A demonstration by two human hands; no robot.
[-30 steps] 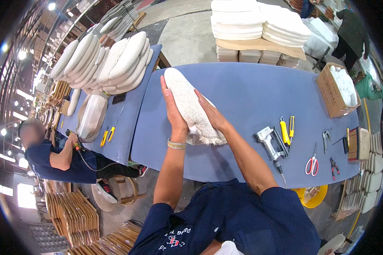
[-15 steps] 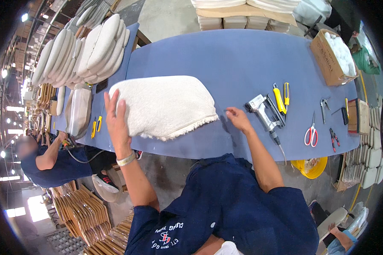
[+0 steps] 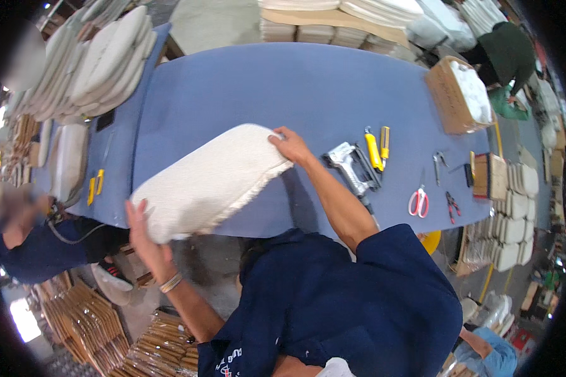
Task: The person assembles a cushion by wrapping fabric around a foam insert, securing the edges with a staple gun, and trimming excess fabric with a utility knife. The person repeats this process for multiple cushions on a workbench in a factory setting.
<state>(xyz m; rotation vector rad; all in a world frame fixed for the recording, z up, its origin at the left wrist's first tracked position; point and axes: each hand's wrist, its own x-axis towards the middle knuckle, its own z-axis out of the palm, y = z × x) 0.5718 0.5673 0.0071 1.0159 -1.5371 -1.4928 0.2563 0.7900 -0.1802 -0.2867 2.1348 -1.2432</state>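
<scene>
Across the near left part of the table lies a cream fabric-covered cushion (image 3: 210, 179), tilted, its near edge frayed with loose threads. My left hand (image 3: 149, 242) holds its near left corner, fingers along the edge. At the opposite end my right hand (image 3: 292, 147) grips the right corner, fingertips on top. What the fingers do underneath is hidden. To the right of my right forearm rests a silver staple gun (image 3: 352, 166), with a yellow-handled tool (image 3: 373, 149) and a yellow screwdriver (image 3: 385, 141) beside it.
Red-handled scissors (image 3: 419, 202), pliers (image 3: 452, 206) and a small wooden box (image 3: 488, 174) sit on the right of the blue table (image 3: 233, 81). A carton (image 3: 449, 103) with white filling stands far right. Stacked cushions (image 3: 100, 69) fill the far left; a co-worker (image 3: 38, 251) is at left.
My right hand has moved from the bare table onto the cushion's right end. The cushion has turned, its left end nearer me. The whole view has shifted, and a person has appeared at far right.
</scene>
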